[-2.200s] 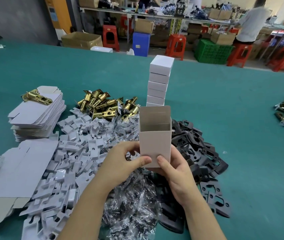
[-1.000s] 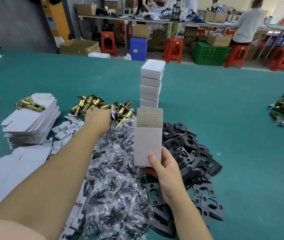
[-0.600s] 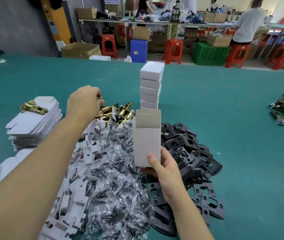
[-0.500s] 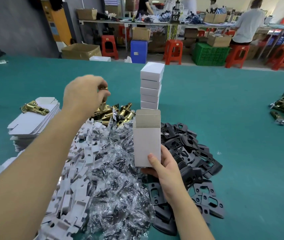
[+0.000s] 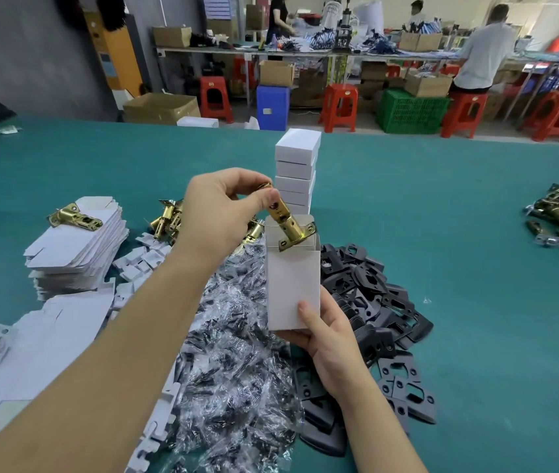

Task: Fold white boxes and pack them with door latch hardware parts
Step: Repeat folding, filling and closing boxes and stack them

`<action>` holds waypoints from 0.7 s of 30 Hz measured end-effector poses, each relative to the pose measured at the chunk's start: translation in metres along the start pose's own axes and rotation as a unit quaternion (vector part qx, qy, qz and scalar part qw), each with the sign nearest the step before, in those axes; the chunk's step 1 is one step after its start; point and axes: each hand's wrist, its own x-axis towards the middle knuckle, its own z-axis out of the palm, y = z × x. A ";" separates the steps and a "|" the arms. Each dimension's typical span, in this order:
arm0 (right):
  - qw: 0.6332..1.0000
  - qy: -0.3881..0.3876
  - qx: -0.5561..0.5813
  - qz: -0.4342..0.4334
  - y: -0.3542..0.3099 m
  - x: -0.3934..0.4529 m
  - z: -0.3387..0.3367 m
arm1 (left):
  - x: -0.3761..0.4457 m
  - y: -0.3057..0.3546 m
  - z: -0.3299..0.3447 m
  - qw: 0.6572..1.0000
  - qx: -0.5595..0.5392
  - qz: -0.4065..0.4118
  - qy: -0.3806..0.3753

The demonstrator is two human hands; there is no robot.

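Right hand (image 5: pixel 327 331) clamps the box (image 5: pixel 292 285) upright, mouth open; left hand (image 5: pixel 218 213) fingers pinch the latch (image 5: pixel 286 220), tilted faceplate-first for insertion.

You have one view only, from the wide-angle camera on your head, looking forward and steeply down over your own forearms onto the green desk (image 5: pixel 442 206). It sits close to the work, so your left hand (image 5: pixel 218 213) and right hand (image 5: pixel 326 336) fill the middle. The top edge reaches past the desk to the red stools (image 5: pixel 339 107) and far workbenches (image 5: pixel 305 54).
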 end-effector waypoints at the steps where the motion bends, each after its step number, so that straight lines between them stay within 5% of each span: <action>1: 1.000 -0.002 0.006 -0.001 0.000 0.000 0.000 | 0.000 -0.001 -0.001 1.000 -0.006 -0.003 0.003; 8: 1.000 -0.015 0.018 -0.005 -0.002 -0.001 0.002 | 0.005 -0.005 -0.006 1.000 0.015 0.023 0.000; 21: 0.998 -0.024 0.061 -0.025 -0.005 0.000 0.000 | -0.012 -0.002 0.009 0.947 0.217 0.039 -0.233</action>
